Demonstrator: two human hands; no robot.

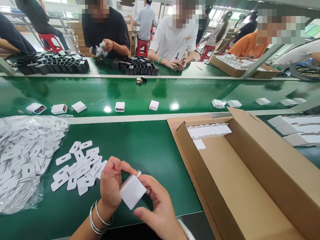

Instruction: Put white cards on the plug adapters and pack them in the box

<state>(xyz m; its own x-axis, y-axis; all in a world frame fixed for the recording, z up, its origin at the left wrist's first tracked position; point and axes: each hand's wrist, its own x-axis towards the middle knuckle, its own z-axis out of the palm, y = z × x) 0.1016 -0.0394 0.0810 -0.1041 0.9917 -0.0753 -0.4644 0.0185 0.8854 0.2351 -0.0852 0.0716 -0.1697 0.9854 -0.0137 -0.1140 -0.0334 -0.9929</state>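
A white charger [133,192] is held between both hands above the near edge of the green table, tilted with one corner pointing down. My left hand [111,183] closes on its left side, the index finger reaching to the small prong at the top. My right hand [160,205] has its fingers on the upper right edge and the thumb near the lower corner. Left of the hands lies a loose pile of white end caps [82,166] with slots. Beyond them a clear plastic bag [27,160] is full of similar caps.
An open cardboard box [207,163] stands at the right, with white chargers [210,130] in rows at its far end. Several open white charger housings [120,106] lie on the green belt [140,93]. Across it, co-workers sit beside black trays [140,65] and a box of white parts [235,62].
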